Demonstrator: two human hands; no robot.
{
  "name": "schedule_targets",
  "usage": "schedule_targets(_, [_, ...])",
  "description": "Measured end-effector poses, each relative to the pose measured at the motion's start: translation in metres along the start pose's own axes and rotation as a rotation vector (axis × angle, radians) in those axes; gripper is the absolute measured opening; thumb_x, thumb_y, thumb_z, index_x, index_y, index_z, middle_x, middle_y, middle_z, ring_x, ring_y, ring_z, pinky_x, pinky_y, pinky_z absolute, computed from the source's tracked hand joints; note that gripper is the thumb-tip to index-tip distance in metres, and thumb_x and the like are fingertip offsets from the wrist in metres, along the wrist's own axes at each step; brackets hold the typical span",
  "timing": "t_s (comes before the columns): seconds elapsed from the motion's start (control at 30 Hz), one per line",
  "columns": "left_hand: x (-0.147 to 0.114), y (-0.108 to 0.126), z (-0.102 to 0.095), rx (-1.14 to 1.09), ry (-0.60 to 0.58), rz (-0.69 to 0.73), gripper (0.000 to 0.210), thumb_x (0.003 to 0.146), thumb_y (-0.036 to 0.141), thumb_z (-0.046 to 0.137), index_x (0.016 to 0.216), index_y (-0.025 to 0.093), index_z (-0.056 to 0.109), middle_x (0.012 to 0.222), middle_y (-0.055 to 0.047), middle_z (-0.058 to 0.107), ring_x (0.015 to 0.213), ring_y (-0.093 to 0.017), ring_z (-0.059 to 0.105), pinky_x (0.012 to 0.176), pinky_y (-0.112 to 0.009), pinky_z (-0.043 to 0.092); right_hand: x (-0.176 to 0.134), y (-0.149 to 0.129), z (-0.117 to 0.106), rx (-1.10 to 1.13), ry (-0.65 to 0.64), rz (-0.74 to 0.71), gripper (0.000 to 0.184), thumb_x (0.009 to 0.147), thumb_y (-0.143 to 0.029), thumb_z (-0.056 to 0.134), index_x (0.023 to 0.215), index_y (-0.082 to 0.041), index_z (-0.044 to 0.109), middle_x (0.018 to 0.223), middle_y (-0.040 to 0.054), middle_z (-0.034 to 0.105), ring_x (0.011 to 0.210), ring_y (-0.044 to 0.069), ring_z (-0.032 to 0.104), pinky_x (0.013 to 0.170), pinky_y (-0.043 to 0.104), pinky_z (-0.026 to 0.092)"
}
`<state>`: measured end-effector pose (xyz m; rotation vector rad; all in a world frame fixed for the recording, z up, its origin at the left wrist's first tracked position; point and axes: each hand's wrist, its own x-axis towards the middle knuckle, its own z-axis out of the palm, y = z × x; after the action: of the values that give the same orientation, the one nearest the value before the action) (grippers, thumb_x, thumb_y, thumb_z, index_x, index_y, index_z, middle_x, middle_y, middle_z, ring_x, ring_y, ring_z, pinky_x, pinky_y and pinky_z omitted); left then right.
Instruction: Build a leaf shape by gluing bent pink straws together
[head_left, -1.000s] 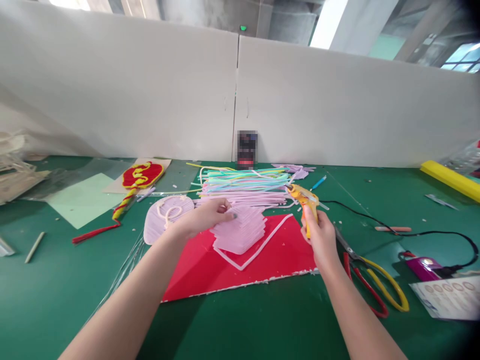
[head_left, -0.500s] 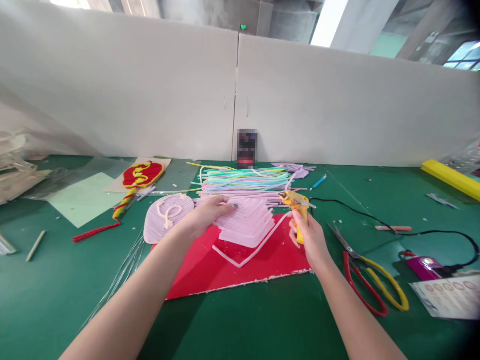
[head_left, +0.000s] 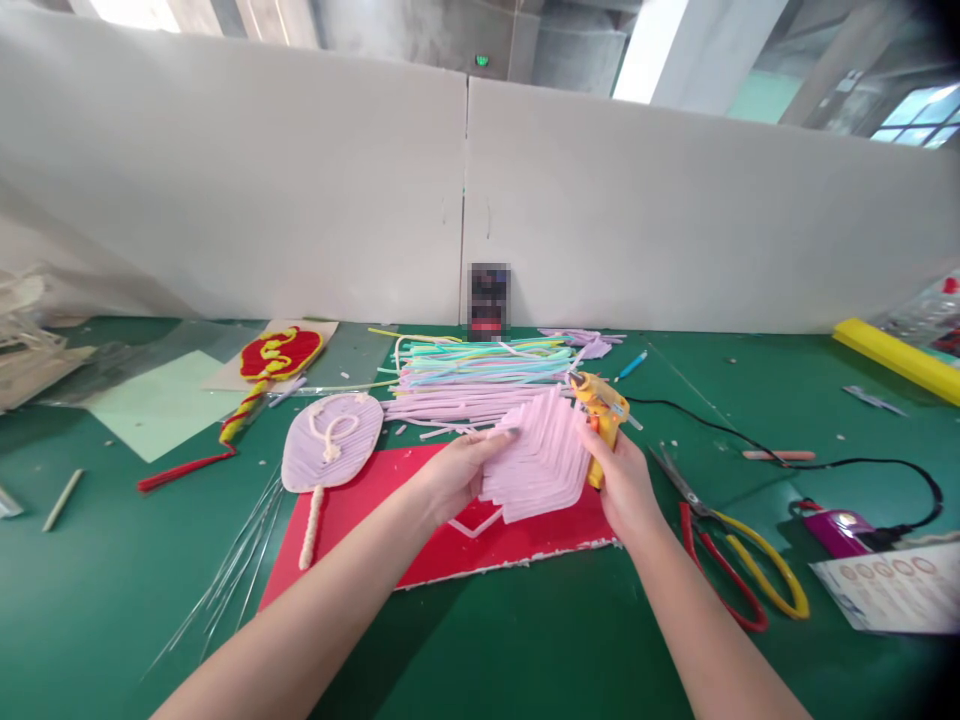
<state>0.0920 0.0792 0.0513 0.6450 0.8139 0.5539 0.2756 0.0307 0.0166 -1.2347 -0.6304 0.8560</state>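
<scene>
My left hand (head_left: 461,472) pinches the left edge of a lilac panel (head_left: 536,462) made of V-shaped pipe cleaners laid side by side. The fingers of my right hand (head_left: 626,478) wrap round a yellow glue gun (head_left: 604,398), its nozzle pointing up and left. My right thumb lies at the panel's right edge; whether it grips the panel too, I cannot tell. Below the panel is a red board (head_left: 356,500), and a bent lilac pipe cleaner (head_left: 472,533) lies on it, partly covered. Behind my hands is a pile of coloured pipe cleaners (head_left: 487,365).
A lilac fan (head_left: 352,465) with a cord knot lies left, beside thin wires (head_left: 240,540). Farther left is a red-and-yellow fan (head_left: 300,360). Scissors (head_left: 701,512), a black cable (head_left: 720,420) and a purple device (head_left: 840,530) are at right. A white partition (head_left: 675,220) stands behind.
My left hand has moved right with the lilac panel, bringing it beside the glue gun and over the bent pipe cleaner. The lilac fan's handle has come into view.
</scene>
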Motion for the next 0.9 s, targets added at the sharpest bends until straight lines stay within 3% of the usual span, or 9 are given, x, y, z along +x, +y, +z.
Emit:
schedule_targets(0.13, [0.003,-0.007,0.001,0.035,0.029,-0.068,0.029,0.09,0.038,0.053,0.095,0.013,0.066,0.088,-0.008,0.071,0.073,-0.015,0.066,0.061,-0.022,0.052,0.002,0.006,-0.001,-0.037,0.056,0.02,0.04,0.061,-0.04,0.077,0.091,-0.018,0.065,0.079,0.0002,0.065,0.073,0.017,0.061,0.07,0.031,0.049])
schedule_targets(0.23, [0.004,-0.008,0.002,0.073,0.025,-0.16,0.04,0.092,0.047,0.043,0.098,0.014,0.065,0.083,-0.007,0.07,0.064,-0.014,0.065,0.048,-0.02,0.047,0.002,0.007,-0.001,-0.098,0.084,0.012,0.038,0.061,-0.04,0.077,0.089,-0.017,0.065,0.076,0.0,0.065,0.072,0.017,0.061,0.069,0.032,0.05])
schedule_targets(0.37, [0.002,-0.005,0.0,0.018,-0.162,-0.14,0.052,0.092,0.056,0.035,0.105,0.015,0.065,0.089,-0.008,0.071,0.07,-0.016,0.066,0.051,-0.02,0.049,-0.001,0.004,0.001,-0.049,0.115,0.055,0.038,0.059,-0.038,0.079,0.088,-0.018,0.064,0.077,-0.0005,0.065,0.072,0.017,0.062,0.067,0.031,0.052])
schedule_targets(0.43, [0.001,-0.004,-0.001,-0.014,-0.224,-0.083,0.049,0.091,0.054,0.04,0.107,0.014,0.064,0.094,-0.009,0.071,0.076,-0.017,0.067,0.06,-0.022,0.052,-0.001,0.003,0.001,0.006,0.139,0.05,0.04,0.059,-0.036,0.079,0.091,-0.018,0.063,0.079,-0.0012,0.065,0.073,0.016,0.062,0.068,0.03,0.052])
schedule_targets(0.53, [0.0,-0.009,-0.001,-0.025,-0.225,-0.002,0.045,0.085,0.051,0.054,0.109,0.014,0.063,0.098,-0.011,0.07,0.083,-0.019,0.067,0.073,-0.027,0.053,0.0,0.002,0.001,0.035,0.172,0.022,0.046,0.059,-0.038,0.078,0.097,-0.017,0.062,0.082,-0.0001,0.066,0.073,0.016,0.063,0.066,0.029,0.053])
schedule_targets(0.67, [-0.002,-0.016,0.002,0.041,-0.271,0.13,0.054,0.073,0.044,0.073,0.117,0.017,0.059,0.111,-0.012,0.067,0.099,-0.024,0.064,0.084,-0.034,0.051,0.001,0.001,0.0,-0.001,0.224,0.004,0.048,0.057,-0.039,0.08,0.096,-0.016,0.063,0.085,0.0011,0.066,0.076,0.017,0.063,0.068,0.028,0.052])
schedule_targets(0.8, [-0.009,-0.015,0.005,0.097,-0.412,0.085,0.057,0.072,0.039,0.074,0.122,0.019,0.056,0.12,-0.014,0.063,0.105,-0.028,0.062,0.084,-0.04,0.051,-0.001,0.0,0.002,-0.044,0.215,-0.035,0.048,0.058,-0.04,0.079,0.097,-0.016,0.064,0.088,0.0019,0.066,0.079,0.018,0.062,0.073,0.03,0.051])
schedule_targets(0.9, [-0.01,-0.016,0.004,0.116,-0.388,0.045,0.053,0.071,0.037,0.075,0.119,0.02,0.06,0.121,-0.013,0.063,0.107,-0.027,0.061,0.084,-0.037,0.05,-0.002,0.001,0.003,-0.042,0.198,-0.054,0.047,0.059,-0.039,0.078,0.097,-0.016,0.063,0.088,0.0016,0.066,0.079,0.017,0.062,0.074,0.03,0.051])
